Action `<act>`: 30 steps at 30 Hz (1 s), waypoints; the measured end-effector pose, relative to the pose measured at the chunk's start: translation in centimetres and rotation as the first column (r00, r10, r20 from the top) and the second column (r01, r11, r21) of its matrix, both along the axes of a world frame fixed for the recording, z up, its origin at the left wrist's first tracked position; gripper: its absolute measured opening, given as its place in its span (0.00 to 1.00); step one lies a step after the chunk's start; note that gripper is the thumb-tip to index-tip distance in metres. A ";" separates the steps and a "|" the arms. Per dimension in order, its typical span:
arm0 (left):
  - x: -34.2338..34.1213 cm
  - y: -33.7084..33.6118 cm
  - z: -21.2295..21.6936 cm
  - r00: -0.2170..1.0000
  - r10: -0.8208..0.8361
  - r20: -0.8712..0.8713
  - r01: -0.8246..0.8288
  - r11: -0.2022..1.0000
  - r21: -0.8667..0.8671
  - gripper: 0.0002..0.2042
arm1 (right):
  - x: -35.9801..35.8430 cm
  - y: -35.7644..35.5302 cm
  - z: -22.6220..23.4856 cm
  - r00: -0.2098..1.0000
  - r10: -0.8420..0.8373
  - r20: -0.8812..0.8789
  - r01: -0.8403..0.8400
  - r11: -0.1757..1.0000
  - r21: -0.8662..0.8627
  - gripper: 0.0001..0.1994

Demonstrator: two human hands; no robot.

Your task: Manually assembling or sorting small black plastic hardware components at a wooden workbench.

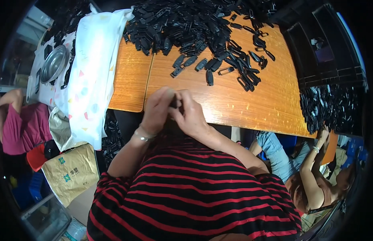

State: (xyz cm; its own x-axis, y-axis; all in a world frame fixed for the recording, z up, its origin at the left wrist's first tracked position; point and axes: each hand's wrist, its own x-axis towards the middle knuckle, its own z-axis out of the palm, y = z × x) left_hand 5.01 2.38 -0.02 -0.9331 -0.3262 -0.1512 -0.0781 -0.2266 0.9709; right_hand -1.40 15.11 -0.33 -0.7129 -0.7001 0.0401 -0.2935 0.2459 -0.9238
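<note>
My left hand (156,110) and my right hand (191,115) meet at the front edge of the wooden table (174,86). Fingers of both are curled and pressed together around a small black plastic piece (175,104), mostly hidden between them. Just beyond, loose black plastic clip-like parts lie on the tabletop, among them a single oval one (209,77) and an open-framed one (225,71). Behind these rises a large heap of the same black parts (178,28).
Left of the table, a white patterned cloth (92,72) hangs over the edge near a metal bowl (54,64). A printed sack (72,172) stands below. On the right, a co-worker's hand (323,133) reaches toward another black heap (331,106). Another person (27,124) sits far left.
</note>
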 end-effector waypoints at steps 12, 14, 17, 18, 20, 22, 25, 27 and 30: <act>9.7 -8.3 4.0 0.959 0.184 0.218 0.139 0.364 -0.921 0.08 | -11.2 6.7 0.7 0.718 -0.022 -0.695 0.296 0.914 0.278 0.13; 6.0 -6.3 3.9 0.979 0.182 0.095 0.000 0.464 -0.886 0.10 | -12.5 6.9 0.1 0.653 0.030 -0.757 0.322 0.893 0.314 0.14; -0.1 -4.1 1.8 0.988 0.061 -0.140 -0.152 0.336 -0.930 0.12 | -13.7 6.7 -0.2 0.658 0.153 -0.737 0.308 0.838 0.450 0.12; -1.7 -3.7 1.2 0.982 0.061 -0.178 -0.188 0.299 -0.936 0.12 | -13.8 6.7 -0.2 0.656 0.182 -0.733 0.266 0.853 0.450 0.11; -3.9 -3.2 0.2 0.973 0.059 -0.221 -0.229 0.259 -0.939 0.13 | -13.5 6.7 0.3 0.680 0.186 -0.710 0.222 0.870 0.441 0.12; -5.1 -2.9 -0.6 0.984 0.079 -0.158 -0.172 0.221 -0.960 0.13 | -12.6 6.8 0.5 0.708 0.179 -0.683 0.179 0.890 0.419 0.13; -5.9 -2.5 -1.2 0.990 0.119 -0.070 -0.092 0.192 -0.977 0.11 | -10.6 6.9 0.8 0.741 0.152 -0.654 0.143 0.916 0.375 0.15; -5.8 -2.5 -0.9 0.992 0.087 -0.096 -0.112 0.201 -0.973 0.11 | -9.8 7.3 0.5 0.764 0.145 -0.628 0.124 0.923 0.364 0.15; -5.2 -3.0 -1.2 0.978 0.012 -0.208 -0.204 0.248 -0.947 0.10 | -10.0 7.5 -0.2 0.772 0.153 -0.617 0.094 0.932 0.349 0.14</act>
State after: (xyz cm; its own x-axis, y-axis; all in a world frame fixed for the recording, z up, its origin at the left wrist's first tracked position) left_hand -0.22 -0.59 -1.19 -0.8521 -0.2385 0.4659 0.0091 0.8832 0.4689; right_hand -11.42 22.63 -0.56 -0.5914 -0.7748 0.2236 -0.7839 0.4872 -0.3850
